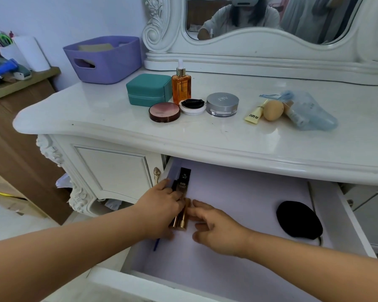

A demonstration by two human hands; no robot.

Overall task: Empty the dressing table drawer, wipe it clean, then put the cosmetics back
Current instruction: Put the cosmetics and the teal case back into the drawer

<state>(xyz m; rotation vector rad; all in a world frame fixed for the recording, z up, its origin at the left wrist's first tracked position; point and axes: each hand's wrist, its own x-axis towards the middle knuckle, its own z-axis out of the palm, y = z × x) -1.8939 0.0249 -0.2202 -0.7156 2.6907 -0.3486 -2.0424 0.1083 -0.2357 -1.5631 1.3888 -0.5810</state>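
The white drawer stands pulled out, lined with pale lilac. My left hand reaches into its left side and grips gold lipstick tubes beside a dark slim box. My right hand hovers right of the tubes, fingers spread, fingertips touching them. A black pad lies at the drawer's right. On the tabletop sit a teal case, an amber dropper bottle, a pink compact, a white cushion compact, a silver jar, a yellow tube, a sponge egg and a plastic bag.
A purple basket stands at the back left of the tabletop. The mirror rises behind, showing a person's reflection. A wooden shelf with clutter is at far left. A blue pen lies by the drawer's left wall.
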